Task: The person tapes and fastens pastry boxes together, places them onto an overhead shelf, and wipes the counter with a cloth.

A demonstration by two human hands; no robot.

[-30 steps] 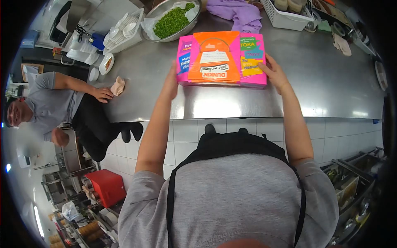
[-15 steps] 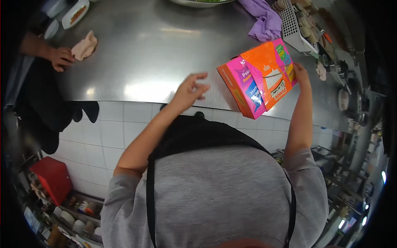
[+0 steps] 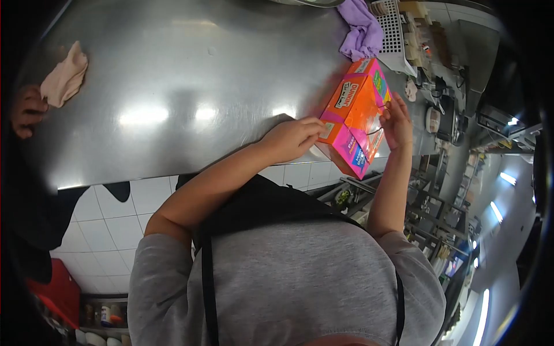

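Note:
An orange and pink box (image 3: 357, 115) with printed lettering stands tilted near the front edge of the metal table, right of the middle. My left hand (image 3: 297, 138) touches its near left corner, with the fingers bent and pressed together against it. On the other side, my right hand (image 3: 397, 122) is at the box's right face, beside its thin dark cord handle. The right fingers are curled but apart, and no firm hold on the box or handle shows.
A purple cloth (image 3: 362, 32) and a white basket (image 3: 394, 37) lie behind the box. At the far left, a co-worker's hand (image 3: 27, 109) is by a pale cloth (image 3: 65, 75) on the metal table (image 3: 190, 69).
The box has gone from the table's middle to the right and turned, with another side now showing. My left hand came off it, then returned to its corner. The camera view has swung right.

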